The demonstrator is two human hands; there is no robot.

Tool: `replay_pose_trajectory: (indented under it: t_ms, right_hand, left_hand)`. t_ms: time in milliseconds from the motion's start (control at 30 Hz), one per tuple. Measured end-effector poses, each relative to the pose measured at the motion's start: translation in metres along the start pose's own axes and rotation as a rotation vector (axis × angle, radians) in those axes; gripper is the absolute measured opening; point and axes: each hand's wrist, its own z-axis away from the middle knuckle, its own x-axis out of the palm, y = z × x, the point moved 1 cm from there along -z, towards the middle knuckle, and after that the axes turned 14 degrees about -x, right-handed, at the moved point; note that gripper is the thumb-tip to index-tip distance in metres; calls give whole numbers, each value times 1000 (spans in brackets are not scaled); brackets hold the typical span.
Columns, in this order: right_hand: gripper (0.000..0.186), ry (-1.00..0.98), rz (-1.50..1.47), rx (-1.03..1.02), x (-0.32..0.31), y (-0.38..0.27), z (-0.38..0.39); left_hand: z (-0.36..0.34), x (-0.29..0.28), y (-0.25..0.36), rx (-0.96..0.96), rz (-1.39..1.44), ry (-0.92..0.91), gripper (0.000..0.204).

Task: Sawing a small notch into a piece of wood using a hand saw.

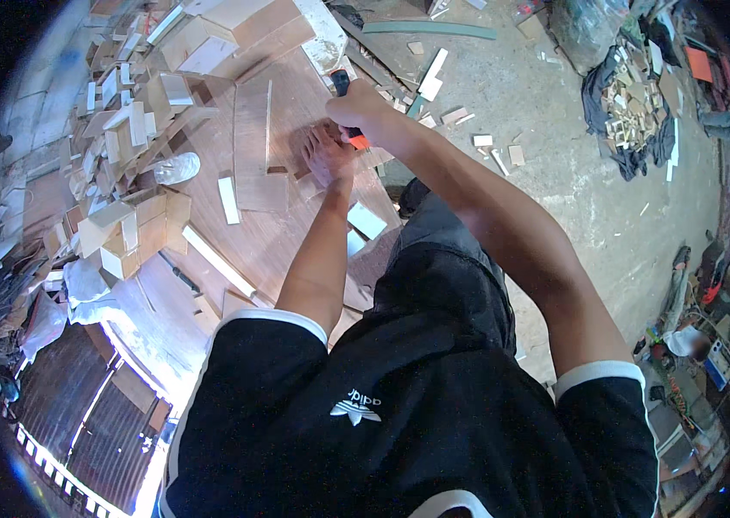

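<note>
My right hand (358, 105) is closed round a black-and-orange hand tool (356, 138). Its black end sticks out above the fist and its orange end shows below; the exact kind is not clear. Beside the orange end, my left hand (328, 155) lies flat, fingers spread, on brown wood at the edge of the work table (209, 177). A thin brown panel (251, 173) lies to the left of that hand, with a narrow strip along it. Nearer to me, a white-faced block (367, 221) sits by the left wrist.
Box-like wooden pieces (136, 226) pile up along the table's left side, with a clear plastic container (176, 168) among them. A white strip (228, 200) and a long pale strip (218, 259) lie nearby. Offcuts (483, 140) litter the concrete floor; a dark sack of scraps (632, 112) stands right.
</note>
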Motion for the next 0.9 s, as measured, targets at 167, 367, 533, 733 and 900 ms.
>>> replay_pose_trajectory:
  t_ms: [167, 367, 533, 733, 900]
  right_hand:
    - [12, 52, -79, 16, 1, 2, -1]
    - [12, 130, -51, 33, 10, 6, 6]
    - [13, 102, -80, -12, 6, 13, 6]
    - [12, 113, -220, 44, 8, 0, 20]
    - [11, 160, -205, 67, 10, 0, 17]
  left_hand:
    - [2, 2, 0, 42, -23, 57, 48]
    - [4, 18, -22, 110, -33, 183, 59]
    - [5, 10, -9, 80, 19, 94, 64]
    - [1, 1, -12, -78, 84, -72, 63]
    - [1, 10, -18, -6, -2, -26, 71]
